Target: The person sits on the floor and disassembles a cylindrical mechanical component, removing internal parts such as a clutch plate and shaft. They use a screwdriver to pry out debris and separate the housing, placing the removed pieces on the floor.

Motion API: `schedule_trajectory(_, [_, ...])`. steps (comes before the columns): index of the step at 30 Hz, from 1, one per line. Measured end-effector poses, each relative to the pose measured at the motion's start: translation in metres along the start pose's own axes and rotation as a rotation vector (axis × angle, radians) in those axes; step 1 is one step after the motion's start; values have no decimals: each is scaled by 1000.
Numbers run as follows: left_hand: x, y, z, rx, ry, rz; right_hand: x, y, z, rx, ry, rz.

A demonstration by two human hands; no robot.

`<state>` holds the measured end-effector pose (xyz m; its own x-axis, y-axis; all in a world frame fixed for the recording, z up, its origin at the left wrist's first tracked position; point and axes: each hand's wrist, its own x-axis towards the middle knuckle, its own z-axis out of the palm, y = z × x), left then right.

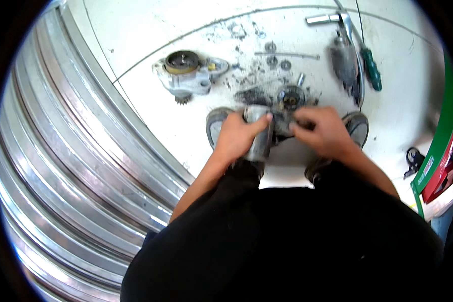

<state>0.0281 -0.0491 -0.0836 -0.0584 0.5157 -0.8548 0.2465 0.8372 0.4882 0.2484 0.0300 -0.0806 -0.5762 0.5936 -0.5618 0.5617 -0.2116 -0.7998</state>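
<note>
My left hand (pixel 235 135) is closed around a grey metal cylinder (pixel 260 144), like a motor body, its thumb lying along the top. Beside it my right hand (pixel 326 130) has its fingers curled together at a dark, greasy part; what they pinch, if anything, is blurred and hidden. Just beyond the hands lies a round black end piece (pixel 291 94) with brass-coloured bits inside. A small bolt (pixel 301 79) rests by it. Farther left sits a cast metal housing (pixel 196 83) with a dark round opening on top and a small toothed gear (pixel 182 100) below.
Washers (pixel 285 65) and a long thin rod (pixel 287 55) lie amid black grime. At far right are a dark cylindrical part (pixel 343 63), a socket wrench (pixel 323 19) and a green-handled screwdriver (pixel 371 70). Ribbed metal (pixel 80 136) fills the left; a green curved edge (pixel 445 116) borders the right.
</note>
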Motion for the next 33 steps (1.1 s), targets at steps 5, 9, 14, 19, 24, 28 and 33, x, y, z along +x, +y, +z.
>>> schedule_trajectory(5, [2, 3, -4, 86, 1, 3, -12, 0, 8, -13, -22, -129])
schedule_trajectory(9, [-11, 7, 4, 166, 58, 80, -11, -1, 5, 7, -35, -26])
schedule_trajectory(14, [-4, 5, 3, 174, 27, 163, -16, 5, 2, 37, -21, -107])
schedule_trajectory(19, [-18, 9, 3, 151, 13, 119, -24, -1, 5, 109, -35, -52])
schedule_trajectory(24, [-10, 7, -2, 231, 48, 132, -16, -4, 0, 63, 8, -26])
schedule_trajectory(28, [36, 3, -10, 168, -58, -208, -4, 4, 6, 37, 38, -122])
schedule_trajectory(33, [0, 16, -8, 162, -166, -148, -8, 7, 9, -47, -15, 123])
